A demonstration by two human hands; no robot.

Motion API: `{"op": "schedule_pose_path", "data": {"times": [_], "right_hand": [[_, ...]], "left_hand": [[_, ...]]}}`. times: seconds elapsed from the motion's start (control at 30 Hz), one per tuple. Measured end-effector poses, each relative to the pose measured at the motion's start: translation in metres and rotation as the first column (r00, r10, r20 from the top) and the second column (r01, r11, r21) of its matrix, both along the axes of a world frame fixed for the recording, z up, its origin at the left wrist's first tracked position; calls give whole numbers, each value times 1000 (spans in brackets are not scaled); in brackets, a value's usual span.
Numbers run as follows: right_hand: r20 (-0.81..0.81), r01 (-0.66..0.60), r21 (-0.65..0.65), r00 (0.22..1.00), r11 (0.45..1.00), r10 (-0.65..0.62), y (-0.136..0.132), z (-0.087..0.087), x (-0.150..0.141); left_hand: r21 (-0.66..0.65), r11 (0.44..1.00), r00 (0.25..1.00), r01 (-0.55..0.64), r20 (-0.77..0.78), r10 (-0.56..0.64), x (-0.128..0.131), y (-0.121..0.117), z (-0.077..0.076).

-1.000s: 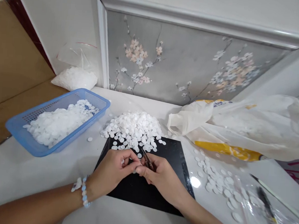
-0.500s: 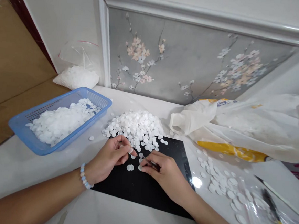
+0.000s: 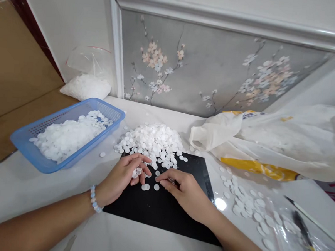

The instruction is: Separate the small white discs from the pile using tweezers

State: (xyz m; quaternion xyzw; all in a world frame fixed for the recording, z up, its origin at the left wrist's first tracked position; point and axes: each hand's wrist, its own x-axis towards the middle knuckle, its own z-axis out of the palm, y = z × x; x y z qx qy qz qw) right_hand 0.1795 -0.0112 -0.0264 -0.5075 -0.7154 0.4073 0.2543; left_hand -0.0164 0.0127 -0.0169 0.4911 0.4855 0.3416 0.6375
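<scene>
My left hand (image 3: 123, 173), with a beaded bracelet at the wrist, hovers over the left part of the black mat (image 3: 160, 214). Several small white discs (image 3: 136, 172) rest in its curled fingers. My right hand (image 3: 184, 188) is closed around a slim dark tool (image 3: 174, 182), mostly hidden by the fingers; its kind is unclear. Between the hands, a few loose discs (image 3: 156, 187) lie on the mat. Behind them a large heap of white discs (image 3: 155, 138) spills over the mat's far edge.
To the left stands a blue basket (image 3: 44, 167) holding many discs, with a clear bag (image 3: 86, 86) of white pieces behind it. A white plastic bag (image 3: 271, 137), scattered discs (image 3: 242, 201) and a pen-like tool (image 3: 308, 217) lie on the right. A framed picture (image 3: 195, 66) leans at the back.
My left fingers have opened somewhat, showing discs inside them. My right fingertips have shifted slightly up and off the disc near them; the tool is now more hidden.
</scene>
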Motion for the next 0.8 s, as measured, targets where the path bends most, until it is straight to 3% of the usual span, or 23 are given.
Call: {"op": "schedule_pose_path", "data": {"times": [0.17, 0.3, 0.43, 0.53, 0.63, 0.8], "right_hand": [[-28, 68, -111, 997, 991, -72, 2, 1, 3], [-29, 57, -42, 998, 997, -59, 1, -1, 0], [-26, 12, -6, 1000, 1000, -12, -3, -6, -6], [-36, -15, 1, 999, 1000, 15, -4, -6, -6], [-100, 43, -39, 994, 998, -47, -2, -4, -2], [-371, 152, -283, 893, 947, -254, 7, -4, 7]], "left_hand": [[126, 992, 990, 0, -143, 18, -6, 3, 3], [132, 991, 988, -4, -150, 24, -10, 5, 5], [118, 989, 980, 89, -189, -65, -12, 5, 7], [210, 959, 909, 191, -407, -92, -12, 2, 10], [244, 911, 796, 333, -590, -133, -11, -2, 14], [228, 872, 700, 433, -695, -166, -11, -4, 13]]}}
